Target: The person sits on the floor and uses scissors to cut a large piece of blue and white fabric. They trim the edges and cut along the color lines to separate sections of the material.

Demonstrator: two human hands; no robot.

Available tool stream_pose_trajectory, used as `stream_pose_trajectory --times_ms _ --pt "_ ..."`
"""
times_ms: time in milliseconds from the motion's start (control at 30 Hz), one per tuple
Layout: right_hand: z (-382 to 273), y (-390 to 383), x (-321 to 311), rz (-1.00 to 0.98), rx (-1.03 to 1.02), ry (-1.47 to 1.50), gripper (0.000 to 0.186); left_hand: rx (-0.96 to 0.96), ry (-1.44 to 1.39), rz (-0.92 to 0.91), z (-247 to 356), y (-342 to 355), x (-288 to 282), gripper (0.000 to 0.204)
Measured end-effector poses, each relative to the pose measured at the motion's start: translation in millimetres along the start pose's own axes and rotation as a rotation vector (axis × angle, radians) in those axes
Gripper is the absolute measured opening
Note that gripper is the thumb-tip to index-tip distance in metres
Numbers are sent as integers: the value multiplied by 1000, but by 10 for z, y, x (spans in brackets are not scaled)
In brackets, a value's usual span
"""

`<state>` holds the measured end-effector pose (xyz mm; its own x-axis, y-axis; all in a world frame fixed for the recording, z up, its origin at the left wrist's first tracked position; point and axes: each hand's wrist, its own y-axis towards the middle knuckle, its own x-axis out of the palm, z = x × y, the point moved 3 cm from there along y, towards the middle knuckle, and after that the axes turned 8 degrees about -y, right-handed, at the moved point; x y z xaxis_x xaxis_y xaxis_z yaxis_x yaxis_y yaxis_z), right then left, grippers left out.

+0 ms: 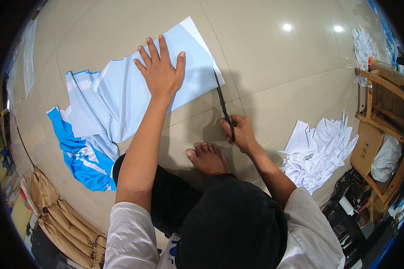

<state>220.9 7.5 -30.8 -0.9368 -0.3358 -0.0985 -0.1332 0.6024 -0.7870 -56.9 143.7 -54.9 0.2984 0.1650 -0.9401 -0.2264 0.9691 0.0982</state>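
Note:
A light blue piece of fabric [121,96] with a white right edge lies spread on the tiled floor. My left hand [160,71] rests flat on it, fingers spread. In my right hand [241,133] is a pair of black scissors [221,99], gripped by the handles. Their blades reach the fabric's right edge, along the border between light blue and white; whether they are apart there I cannot make out. Crumpled bright blue cloth with white shapes [83,157] lies at the fabric's lower left end. My bare foot [208,160] is between my arms.
A heap of crumpled white fabric scraps [318,150] lies on the floor at right. Beyond it stand a wooden frame [384,101], a cardboard box [366,148] and a white plastic bag [386,157]. Folded brown material [63,219] lies at the lower left.

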Motion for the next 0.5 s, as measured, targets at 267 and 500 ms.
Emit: stream_pose_trajectory --times_ms 267,500 --pt "-34 -48 47 -6 -14 -10 35 4 -4 1 7 0 -7 87" --pt "-103 -8 68 22 6 -20 37 2 0 1 4 3 -9 87"
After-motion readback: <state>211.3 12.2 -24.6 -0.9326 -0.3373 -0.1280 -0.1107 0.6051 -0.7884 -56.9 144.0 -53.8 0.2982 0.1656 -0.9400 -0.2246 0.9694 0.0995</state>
